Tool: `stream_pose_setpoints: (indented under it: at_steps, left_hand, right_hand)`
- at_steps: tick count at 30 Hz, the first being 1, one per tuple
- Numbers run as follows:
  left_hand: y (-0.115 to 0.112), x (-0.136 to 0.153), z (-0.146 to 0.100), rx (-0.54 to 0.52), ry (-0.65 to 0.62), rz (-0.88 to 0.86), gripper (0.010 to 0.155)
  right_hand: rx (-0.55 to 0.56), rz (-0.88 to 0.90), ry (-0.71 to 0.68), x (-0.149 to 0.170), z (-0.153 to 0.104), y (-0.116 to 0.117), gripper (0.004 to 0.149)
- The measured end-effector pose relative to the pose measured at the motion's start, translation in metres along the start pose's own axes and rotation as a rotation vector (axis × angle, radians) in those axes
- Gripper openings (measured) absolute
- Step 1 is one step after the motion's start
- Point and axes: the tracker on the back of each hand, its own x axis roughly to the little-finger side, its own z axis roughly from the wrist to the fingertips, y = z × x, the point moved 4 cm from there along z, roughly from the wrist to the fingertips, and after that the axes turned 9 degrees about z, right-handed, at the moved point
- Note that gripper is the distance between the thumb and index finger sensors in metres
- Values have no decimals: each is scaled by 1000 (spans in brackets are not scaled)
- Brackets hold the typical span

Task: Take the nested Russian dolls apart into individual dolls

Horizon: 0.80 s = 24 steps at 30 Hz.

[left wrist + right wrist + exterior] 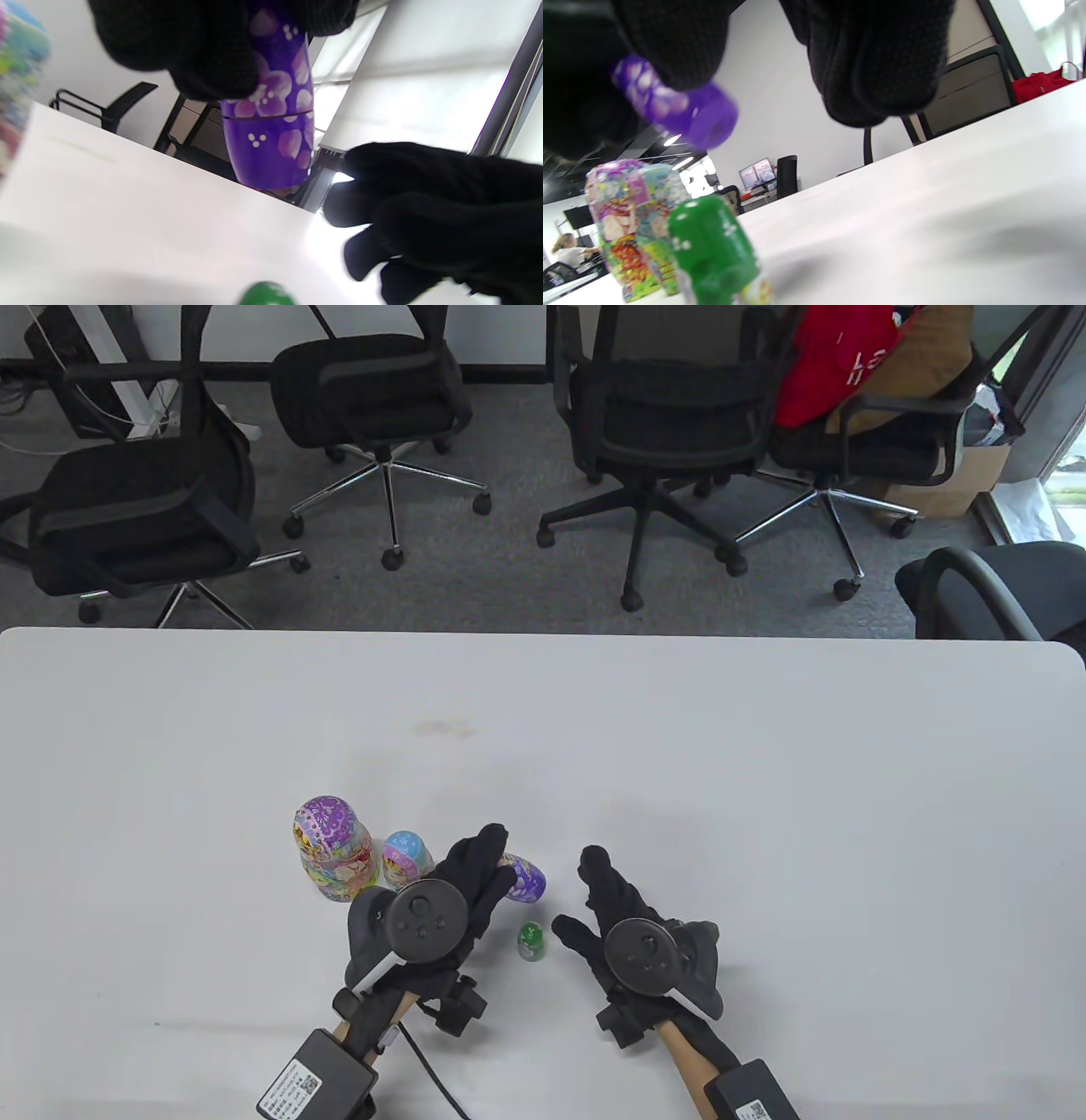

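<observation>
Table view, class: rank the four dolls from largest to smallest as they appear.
1. Tall purple-topped doll, standing.
2 and 3. Blue-topped doll and purple doll: unsure, since the left hand grips the purple one, hiding part of it, and lifts it nearer the camera.
4. Green doll, clearly smallest.

Left hand (462,891) fingers curled, right hand (615,912) spread

Large purple doll (333,850) and blue doll (406,857) upright side by side, violet doll (524,880) tilted, lifted, tiny green doll (531,941) upright
</observation>
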Motion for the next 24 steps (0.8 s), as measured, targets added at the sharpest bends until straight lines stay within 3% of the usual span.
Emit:
stream_pose_setpoints:
  at_steps: [8, 24]
  left_hand:
    - [-24, 6, 5, 103, 39, 266, 57]
    - [-55, 16, 18, 214, 108, 386, 56]
  right_hand:
    - [25, 49, 62, 17, 2, -8, 82]
    - [18, 63, 71, 19, 2, -10, 82]
